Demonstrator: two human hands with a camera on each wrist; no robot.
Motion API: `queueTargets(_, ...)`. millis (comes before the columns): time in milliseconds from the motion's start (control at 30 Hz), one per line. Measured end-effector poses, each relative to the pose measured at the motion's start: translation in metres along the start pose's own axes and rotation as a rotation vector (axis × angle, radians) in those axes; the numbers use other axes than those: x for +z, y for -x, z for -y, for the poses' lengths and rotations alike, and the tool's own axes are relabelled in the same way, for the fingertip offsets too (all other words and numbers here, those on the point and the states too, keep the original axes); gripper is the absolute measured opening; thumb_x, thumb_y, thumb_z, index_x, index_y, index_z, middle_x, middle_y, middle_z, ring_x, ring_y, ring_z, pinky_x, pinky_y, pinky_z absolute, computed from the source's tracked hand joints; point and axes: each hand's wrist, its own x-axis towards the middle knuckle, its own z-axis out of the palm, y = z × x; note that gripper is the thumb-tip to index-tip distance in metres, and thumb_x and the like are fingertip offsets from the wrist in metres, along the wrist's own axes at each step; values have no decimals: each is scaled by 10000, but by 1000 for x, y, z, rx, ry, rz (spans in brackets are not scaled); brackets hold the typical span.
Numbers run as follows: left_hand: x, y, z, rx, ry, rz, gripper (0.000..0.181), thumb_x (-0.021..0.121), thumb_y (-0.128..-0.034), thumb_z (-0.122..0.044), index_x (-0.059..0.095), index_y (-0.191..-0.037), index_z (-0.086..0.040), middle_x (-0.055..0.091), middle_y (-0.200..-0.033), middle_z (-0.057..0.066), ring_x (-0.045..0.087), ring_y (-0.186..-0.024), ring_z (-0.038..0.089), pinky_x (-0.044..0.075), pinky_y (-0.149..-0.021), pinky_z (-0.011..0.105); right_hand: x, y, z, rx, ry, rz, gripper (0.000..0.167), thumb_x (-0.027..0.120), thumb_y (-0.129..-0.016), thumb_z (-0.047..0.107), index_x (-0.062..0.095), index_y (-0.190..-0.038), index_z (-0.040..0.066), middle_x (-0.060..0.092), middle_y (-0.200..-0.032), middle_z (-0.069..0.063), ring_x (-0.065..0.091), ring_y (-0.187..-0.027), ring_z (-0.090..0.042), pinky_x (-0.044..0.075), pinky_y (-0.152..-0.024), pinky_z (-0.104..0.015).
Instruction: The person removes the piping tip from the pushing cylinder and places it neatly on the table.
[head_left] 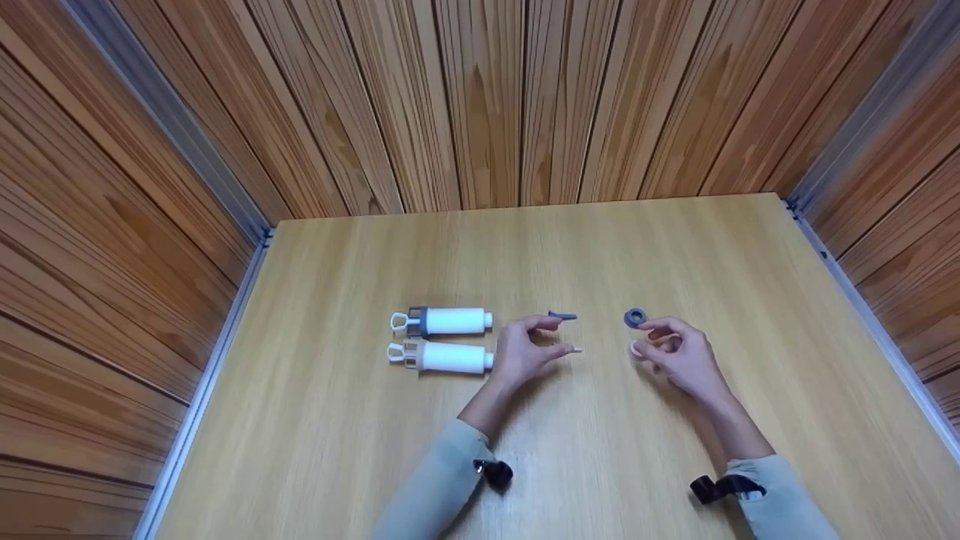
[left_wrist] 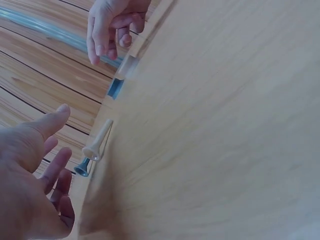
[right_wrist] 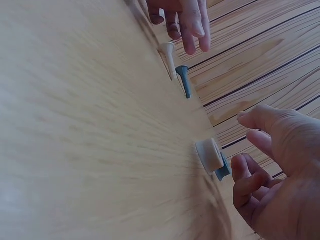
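My left hand (head_left: 523,349) hovers over the table with thumb and fingers spread and nothing between them. Beside it lie a dark grey-blue tapered nozzle (head_left: 562,316) and a pale nozzle (left_wrist: 102,140), both with flared ends. To the right, my right hand (head_left: 686,364) also has its thumb and fingers apart. A dark ring-shaped cap (head_left: 628,320) and a pale ring-shaped cap (right_wrist: 209,156) sit close to its fingertips. The right wrist view shows a gap between that hand and the caps. From above, the thumbs partly hide the pale nozzle and the pale cap.
Left of my left hand lie two white syringe-like cylinders with loop handles: one with a dark collar (head_left: 457,321), one with a beige collar (head_left: 454,358). Wood-plank walls (head_left: 487,105) and metal rails (head_left: 206,375) border the wooden table (head_left: 322,450).
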Motion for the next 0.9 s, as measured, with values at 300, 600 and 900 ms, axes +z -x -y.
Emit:
queueTargets(300,-24,13,-8,-17,58,48,481,962,-915,-213,809,-1368,-151,811,-1355,5,657,-1261,241,551,-1083,467,-4,2,0,-41,25,-38,400,844,-1005,93,719,-1360,-43,647,-1120,-60,599,-728,-15,490,-563,-208)
queueTargets(600,-63,22,-13,12,41,27,469,946,-930,-205,801,-1376,-188,810,-1375,36,665,-1318,337,495,-1164,595,-15,1,-1,-89,28,-97,384,859,-977,48,745,-1330,-50,673,-1088,5,582,-707,-11,481,-547,-201)
queueTargets(900,-107,39,-3,43,7,-54,451,955,-908,-143,820,-1338,-117,836,-1320,93,724,-1274,373,551,-1142,522,-30,4,-5,-100,56,-108,383,846,-990,55,740,-1343,-50,685,-1033,165,602,-754,-8,483,-604,-202)
